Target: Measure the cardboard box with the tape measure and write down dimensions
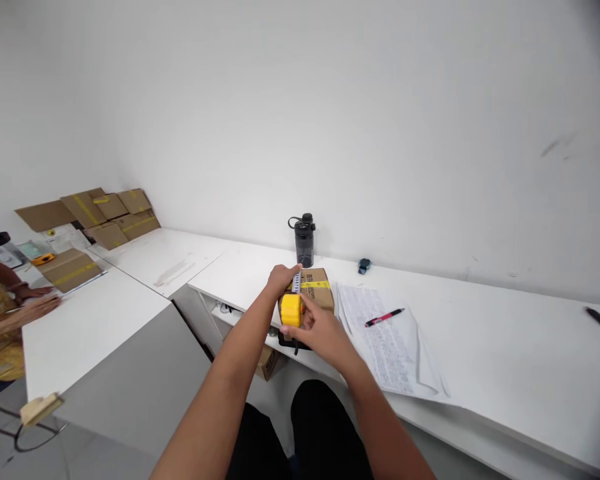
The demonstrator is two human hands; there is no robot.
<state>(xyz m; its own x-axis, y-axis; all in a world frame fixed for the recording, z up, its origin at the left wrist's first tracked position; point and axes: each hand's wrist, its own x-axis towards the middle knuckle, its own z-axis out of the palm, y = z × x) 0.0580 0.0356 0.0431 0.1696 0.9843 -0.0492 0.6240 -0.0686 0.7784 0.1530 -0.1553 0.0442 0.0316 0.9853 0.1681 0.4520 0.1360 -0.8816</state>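
My right hand [320, 328] grips a yellow tape measure [291, 311], thumb and fingers around its case. A short length of white marked blade [297, 283] runs from the case away from me, over a small brown cardboard box [324, 297] with yellow tape across it. At the blade's far end my left hand [281, 277] is closed, its fingertips pressed on the blade near the box's far edge. Part of the box is hidden under the tape measure and my hands. A dark flat object [287, 341] shows below the case at the desk edge.
Printed papers [375, 333] with a red and black pen [385, 317] lie right of the box. A dark bottle [305, 241] stands behind it, and a small dark item [364, 266] near the wall. At left, a co-worker's hands [37, 308] rest by stacked cardboard boxes [110, 217].
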